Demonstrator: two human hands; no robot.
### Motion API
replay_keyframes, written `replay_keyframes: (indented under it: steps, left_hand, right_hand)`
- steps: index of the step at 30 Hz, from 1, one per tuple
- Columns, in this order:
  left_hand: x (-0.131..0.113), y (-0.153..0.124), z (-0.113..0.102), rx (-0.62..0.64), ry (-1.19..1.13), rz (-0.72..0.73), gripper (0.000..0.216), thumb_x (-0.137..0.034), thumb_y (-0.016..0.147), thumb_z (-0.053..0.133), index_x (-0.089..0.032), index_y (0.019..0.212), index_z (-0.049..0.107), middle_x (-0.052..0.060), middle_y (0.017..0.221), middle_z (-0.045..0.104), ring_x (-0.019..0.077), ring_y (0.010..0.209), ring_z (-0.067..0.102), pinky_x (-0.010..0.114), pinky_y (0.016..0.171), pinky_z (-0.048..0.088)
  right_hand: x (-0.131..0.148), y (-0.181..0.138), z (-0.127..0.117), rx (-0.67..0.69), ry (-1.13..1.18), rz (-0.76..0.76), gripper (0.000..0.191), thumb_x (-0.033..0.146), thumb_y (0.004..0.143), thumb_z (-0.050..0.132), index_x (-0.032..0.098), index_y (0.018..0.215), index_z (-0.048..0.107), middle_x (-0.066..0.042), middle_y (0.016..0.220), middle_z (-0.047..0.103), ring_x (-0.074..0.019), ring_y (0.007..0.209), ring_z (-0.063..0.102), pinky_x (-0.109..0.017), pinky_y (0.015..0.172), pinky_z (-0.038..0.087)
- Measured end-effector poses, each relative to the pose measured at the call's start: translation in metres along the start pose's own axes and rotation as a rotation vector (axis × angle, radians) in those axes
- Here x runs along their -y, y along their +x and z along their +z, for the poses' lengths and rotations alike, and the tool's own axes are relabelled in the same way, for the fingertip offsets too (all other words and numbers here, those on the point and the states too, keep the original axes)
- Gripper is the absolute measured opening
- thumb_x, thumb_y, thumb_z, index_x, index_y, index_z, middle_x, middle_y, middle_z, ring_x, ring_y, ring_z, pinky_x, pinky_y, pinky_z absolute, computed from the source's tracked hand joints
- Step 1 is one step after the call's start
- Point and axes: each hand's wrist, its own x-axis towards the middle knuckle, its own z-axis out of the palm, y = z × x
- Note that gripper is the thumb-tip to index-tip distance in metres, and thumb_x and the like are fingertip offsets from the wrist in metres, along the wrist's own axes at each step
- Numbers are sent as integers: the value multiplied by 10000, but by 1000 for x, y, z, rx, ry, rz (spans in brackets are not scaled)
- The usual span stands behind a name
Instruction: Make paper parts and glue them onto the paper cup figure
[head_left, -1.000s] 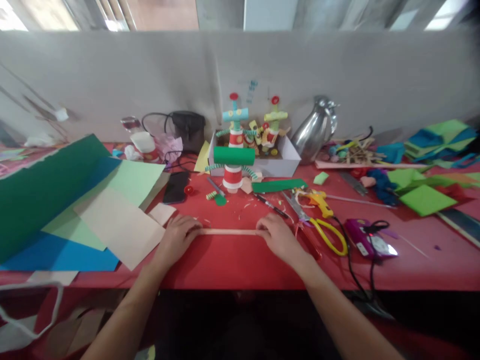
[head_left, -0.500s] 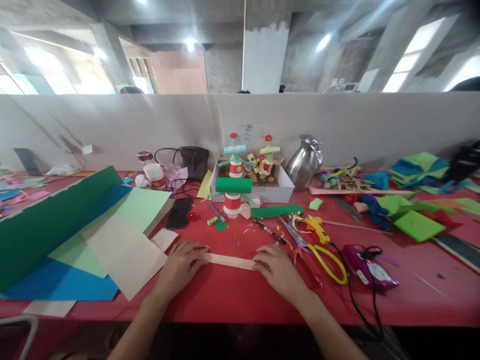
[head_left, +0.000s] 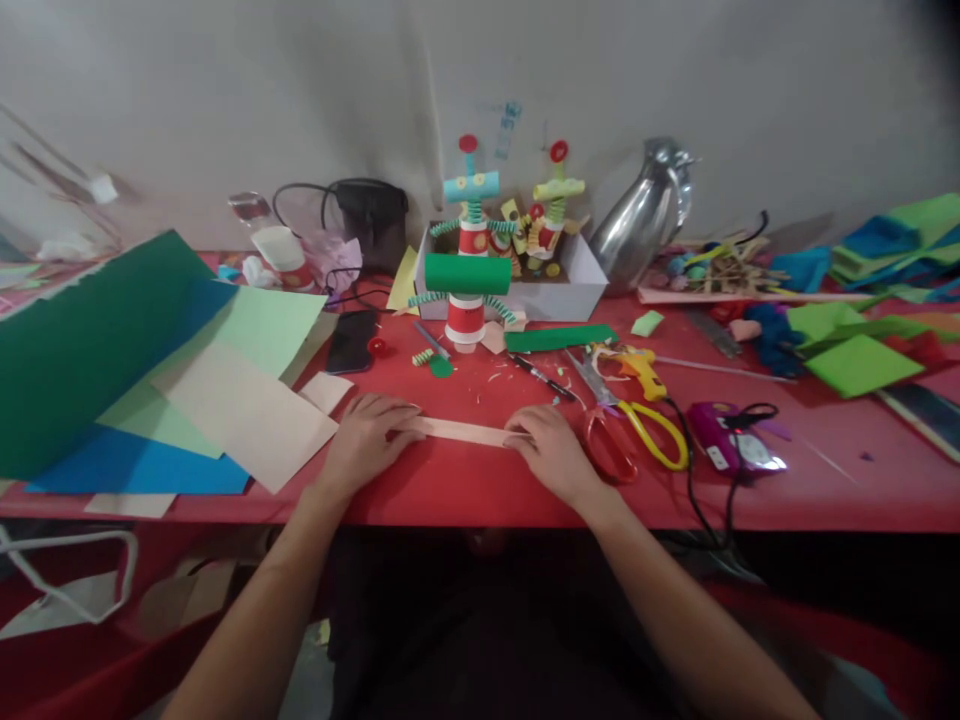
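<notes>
A narrow beige paper strip (head_left: pixel 461 430) lies flat on the red table (head_left: pixel 465 490) near its front edge. My left hand (head_left: pixel 367 440) presses the strip's left end with curled fingers. My right hand (head_left: pixel 551 450) holds down the right end the same way. Just behind the strip stands a paper-cup robot figure (head_left: pixel 466 290) with a green roll body. Scissors (head_left: pixel 626 425) with one red and one yellow handle lie right beside my right hand.
Large green, blue and beige paper sheets (head_left: pixel 150 370) lie at the left. A white box (head_left: pixel 570 285) with craft figures, a metal jug (head_left: pixel 645 215), a black phone (head_left: pixel 351 340), a yellow glue gun (head_left: pixel 637 368) and a purple device (head_left: pixel 731 445) with cords sit around. Folded paper (head_left: pixel 855 360) lies at right.
The head camera tilted up, then back down. The strip now lies slightly slanted, and both hands stay on its ends.
</notes>
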Motion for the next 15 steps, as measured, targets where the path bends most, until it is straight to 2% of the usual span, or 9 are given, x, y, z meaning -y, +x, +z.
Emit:
replay_keyframes:
  steps: [2, 5, 8, 11, 15]
  left_hand:
    - [-13, 8, 6, 16, 22, 37, 250, -299, 934, 526, -227, 1071, 722, 71, 1066, 727, 234, 1007, 616, 400, 925, 428]
    - [-33, 22, 18, 67, 28, 91, 254, -166, 917, 493, -214, 966, 737, 71, 968, 719, 231, 913, 617, 385, 840, 449]
    - [-42, 28, 23, 78, -18, 118, 282, -80, 880, 475, -196, 905, 730, 71, 899, 699, 220, 859, 608, 364, 796, 470]
    - [-34, 24, 18, 77, -49, 178, 323, -60, 880, 444, -189, 988, 719, 85, 952, 697, 219, 885, 615, 372, 817, 493]
    - [-11, 10, 4, 97, -17, 280, 409, -34, 882, 403, -200, 1105, 704, 97, 1051, 711, 237, 984, 632, 429, 899, 502]
  right_hand:
    - [0, 2, 0, 6, -8, -5, 71, 126, 874, 615, 196, 864, 624, -36, 923, 658, -197, 908, 539, -330, 861, 400]
    - [-1, 7, 2, 20, -52, -8, 68, 126, 865, 630, 190, 847, 645, -37, 889, 657, -199, 882, 540, -332, 837, 395]
    - [-2, 11, 1, 60, -87, -43, 92, 126, 878, 619, 187, 874, 688, -41, 860, 670, -195, 842, 546, -333, 819, 399]
    - [-5, 10, -3, 104, -115, -129, 171, 108, 909, 567, 191, 941, 714, -45, 871, 685, -187, 831, 561, -330, 813, 409]
    - [-10, 0, -11, 134, -235, -301, 302, 53, 928, 478, 175, 1105, 690, -77, 973, 684, -210, 897, 556, -348, 829, 434]
